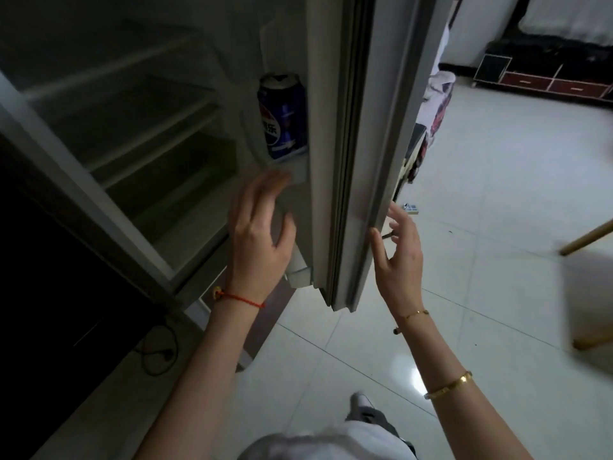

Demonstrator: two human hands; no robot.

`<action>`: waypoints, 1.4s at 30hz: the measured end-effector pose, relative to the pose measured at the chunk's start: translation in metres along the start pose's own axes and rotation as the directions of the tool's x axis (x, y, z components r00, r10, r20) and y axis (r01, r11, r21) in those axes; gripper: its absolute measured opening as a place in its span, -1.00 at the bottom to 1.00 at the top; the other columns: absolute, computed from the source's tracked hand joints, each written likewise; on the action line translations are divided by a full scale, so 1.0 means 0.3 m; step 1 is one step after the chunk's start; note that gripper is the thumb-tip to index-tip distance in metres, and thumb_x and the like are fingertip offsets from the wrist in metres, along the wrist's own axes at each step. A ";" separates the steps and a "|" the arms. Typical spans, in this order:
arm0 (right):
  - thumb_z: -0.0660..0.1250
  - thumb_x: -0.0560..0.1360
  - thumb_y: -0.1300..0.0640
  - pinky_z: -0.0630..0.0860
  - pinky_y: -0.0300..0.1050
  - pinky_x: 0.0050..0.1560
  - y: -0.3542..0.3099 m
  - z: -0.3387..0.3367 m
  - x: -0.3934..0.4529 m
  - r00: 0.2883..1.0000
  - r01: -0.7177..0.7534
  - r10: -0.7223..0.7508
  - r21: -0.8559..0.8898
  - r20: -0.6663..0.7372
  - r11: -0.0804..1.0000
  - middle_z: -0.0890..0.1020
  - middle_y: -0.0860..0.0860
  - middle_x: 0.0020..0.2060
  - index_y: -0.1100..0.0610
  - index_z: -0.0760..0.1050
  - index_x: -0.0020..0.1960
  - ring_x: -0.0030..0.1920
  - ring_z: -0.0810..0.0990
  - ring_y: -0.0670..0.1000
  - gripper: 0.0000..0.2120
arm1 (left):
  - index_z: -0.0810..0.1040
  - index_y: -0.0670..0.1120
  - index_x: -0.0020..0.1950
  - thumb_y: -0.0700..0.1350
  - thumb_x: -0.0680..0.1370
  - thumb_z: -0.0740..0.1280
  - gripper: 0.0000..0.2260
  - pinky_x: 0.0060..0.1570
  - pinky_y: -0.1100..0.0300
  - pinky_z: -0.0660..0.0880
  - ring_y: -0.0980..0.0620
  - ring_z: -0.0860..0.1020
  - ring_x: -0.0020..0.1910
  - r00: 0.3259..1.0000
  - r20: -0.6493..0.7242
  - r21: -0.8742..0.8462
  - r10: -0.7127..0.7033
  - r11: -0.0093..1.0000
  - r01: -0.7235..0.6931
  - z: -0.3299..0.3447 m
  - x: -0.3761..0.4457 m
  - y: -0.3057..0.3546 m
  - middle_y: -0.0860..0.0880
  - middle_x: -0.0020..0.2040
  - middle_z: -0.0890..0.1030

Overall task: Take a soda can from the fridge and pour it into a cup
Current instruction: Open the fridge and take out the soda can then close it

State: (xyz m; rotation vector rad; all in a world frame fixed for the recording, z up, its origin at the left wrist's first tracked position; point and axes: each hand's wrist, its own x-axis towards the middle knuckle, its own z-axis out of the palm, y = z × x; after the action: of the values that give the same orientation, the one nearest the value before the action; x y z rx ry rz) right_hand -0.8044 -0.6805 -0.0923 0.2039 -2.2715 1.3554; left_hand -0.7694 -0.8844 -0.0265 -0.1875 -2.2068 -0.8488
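Fridge door open. Soda can upright in door shelf, untouched. Left hand just below it, grip released; right hand at door edge, also released. Remaining: take can, pour; no cup in view.

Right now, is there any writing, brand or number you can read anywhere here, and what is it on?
"乐": a white Chinese character on the blue soda can standing in the fridge door shelf; the character left of it is cut off by the can's curve.
Round red, white and blue logo on the same can: a brand mark, no readable letters.
Small white print near the can's base: too blurred to read.
Small object on the floor: too small to read.
Nothing else carries text.
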 end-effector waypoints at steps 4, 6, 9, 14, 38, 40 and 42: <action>0.25 0.59 0.07 0.49 0.14 0.22 0.077 -0.089 0.091 0.999 0.020 -0.020 0.005 -0.038 1.000 0.53 0.00 0.24 0.10 0.38 0.36 0.23 0.51 0.05 -0.64 | 0.38 -0.16 0.45 -0.21 0.54 0.33 -0.54 0.39 -0.07 0.38 0.01 0.29 0.47 1.000 -0.016 0.014 0.024 1.000 -0.024 0.098 0.053 0.032 -0.09 0.44 0.34; 0.25 0.59 0.09 0.51 0.14 0.17 0.114 -0.133 0.143 0.999 0.033 -0.033 0.003 -0.038 0.999 0.56 -0.03 0.18 0.08 0.41 0.32 0.18 0.53 0.03 -0.69 | 0.37 -0.18 0.46 -0.22 0.54 0.32 -0.52 0.40 -0.07 0.36 -0.04 0.30 0.47 1.000 -0.007 0.021 0.025 0.999 -0.025 0.151 0.086 0.057 -0.14 0.45 0.36; 0.24 0.59 0.13 0.53 0.13 0.12 0.168 -0.189 0.219 0.999 0.025 -0.025 -0.018 -0.021 1.000 0.59 -0.05 0.13 0.06 0.43 0.29 0.14 0.54 0.00 -0.72 | 0.38 -0.19 0.45 -0.21 0.55 0.30 -0.54 0.42 -0.04 0.34 -0.01 0.30 0.47 1.000 -0.011 0.023 0.008 1.000 -0.007 0.236 0.128 0.103 -0.15 0.43 0.39; 0.24 0.59 0.19 0.56 0.12 0.12 0.265 -0.262 0.353 1.000 -0.006 0.006 -0.016 0.000 1.000 0.61 -0.05 0.07 0.07 0.46 0.26 0.08 0.56 0.02 -0.75 | 0.39 -0.14 0.45 -0.19 0.57 0.28 -0.57 0.41 -0.08 0.34 -0.03 0.28 0.49 0.999 0.026 -0.003 -0.028 1.000 0.028 0.383 0.177 0.173 -0.10 0.46 0.38; 0.22 0.60 0.24 0.49 -0.01 0.15 0.637 -0.372 0.945 0.994 -0.088 0.092 -0.075 0.050 0.993 0.67 0.16 0.06 0.16 0.50 0.26 0.11 0.61 0.18 -0.74 | 0.37 -0.04 0.48 -0.12 0.57 0.25 -0.54 0.44 0.02 0.27 0.05 0.27 0.46 0.992 0.119 0.187 0.043 0.980 -0.065 0.824 0.435 0.318 0.04 0.43 0.43; 0.22 0.59 0.26 0.47 -0.08 0.13 0.657 -0.369 0.987 0.994 -0.093 0.097 -0.083 0.054 0.992 0.67 0.16 0.06 0.16 0.50 0.25 0.12 0.61 0.16 -0.74 | 0.39 -0.03 0.47 -0.08 0.58 0.23 -0.57 0.43 0.00 0.29 0.06 0.28 0.45 0.992 0.117 0.179 0.039 0.982 -0.060 0.844 0.460 0.321 0.05 0.42 0.44; 0.23 0.58 0.28 0.44 -0.14 0.11 0.679 -0.366 1.031 0.993 -0.100 0.105 -0.087 0.055 0.991 0.67 0.15 0.07 0.17 0.51 0.25 0.12 0.61 0.14 -0.74 | 0.42 -0.03 0.44 -0.07 0.59 0.23 -0.59 0.40 -0.02 0.33 0.08 0.33 0.42 0.994 0.097 0.155 0.041 0.986 -0.056 0.865 0.489 0.322 0.05 0.39 0.47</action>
State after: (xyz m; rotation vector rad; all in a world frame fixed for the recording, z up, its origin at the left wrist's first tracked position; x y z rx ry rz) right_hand -1.1121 -0.4490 -0.0626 0.1020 -2.4133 1.3166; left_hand -0.9925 -0.6653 -0.0037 -0.2076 -2.3356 -0.6470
